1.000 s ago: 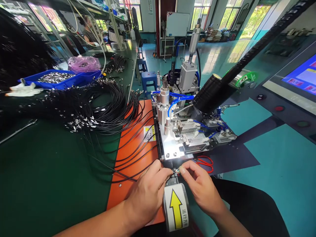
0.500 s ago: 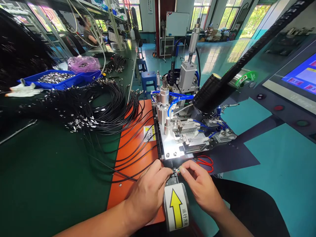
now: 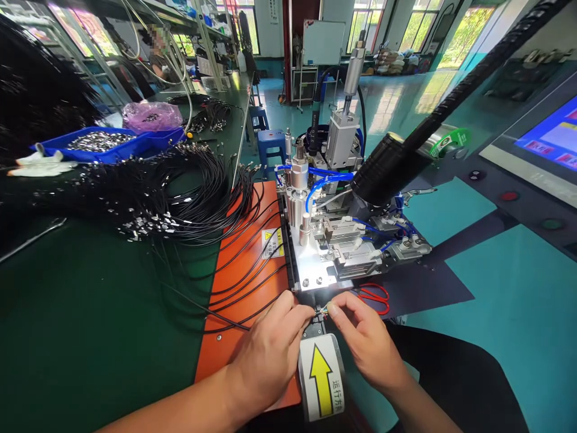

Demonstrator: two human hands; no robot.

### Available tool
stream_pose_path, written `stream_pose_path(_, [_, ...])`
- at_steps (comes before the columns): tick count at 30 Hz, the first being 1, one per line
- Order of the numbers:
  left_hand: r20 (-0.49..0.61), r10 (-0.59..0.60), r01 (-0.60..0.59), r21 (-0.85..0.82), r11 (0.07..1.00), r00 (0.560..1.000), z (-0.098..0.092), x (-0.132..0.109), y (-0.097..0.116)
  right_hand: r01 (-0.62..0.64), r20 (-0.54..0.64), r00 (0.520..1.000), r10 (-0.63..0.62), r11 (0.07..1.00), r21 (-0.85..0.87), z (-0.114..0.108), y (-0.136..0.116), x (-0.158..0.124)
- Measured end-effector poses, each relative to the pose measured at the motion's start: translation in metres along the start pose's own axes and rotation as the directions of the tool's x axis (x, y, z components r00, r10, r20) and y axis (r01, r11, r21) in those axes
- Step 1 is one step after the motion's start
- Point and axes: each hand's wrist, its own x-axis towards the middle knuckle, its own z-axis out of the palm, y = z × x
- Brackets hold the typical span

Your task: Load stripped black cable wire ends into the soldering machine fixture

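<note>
My left hand [image 3: 279,343] is closed on a black cable [image 3: 229,321] near its end, over the machine's narrow front track [image 3: 315,328]. From the cable's end, thin coloured wires [image 3: 324,311] fan out a little to the right. My right hand [image 3: 367,337] pinches the tips of those wires between thumb and forefinger. The metal machine [image 3: 315,255] stands just beyond both hands, its front plate brightly lit. Below the fingers is a white label with a yellow arrow [image 3: 321,379]. Fingertips partly hide the cable end.
Several black cables cross the orange plate [image 3: 243,264] into the machine's left side. Red-handled scissors [image 3: 375,299] lie right of my hands. Bundled black cables [image 3: 198,192] and a blue tray of metal parts [image 3: 101,144] occupy the green bench. A control panel [image 3: 536,174] stands at right; a person sits far back.
Both hands stay almost in place at the cable end. The coloured wires by the right fingertips look slightly more spread. The whole view has shifted very slightly.
</note>
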Motion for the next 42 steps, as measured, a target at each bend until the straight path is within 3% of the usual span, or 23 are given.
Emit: stream_pose_path(42, [0.021, 0.007, -0.008, 0.049, 0.999, 1.0, 0.001, -0.0006, 0.0005, 0.051, 0.025, 0.998, -0.05, 0.998, -0.034, -0.0066, 0.0043, 0.001])
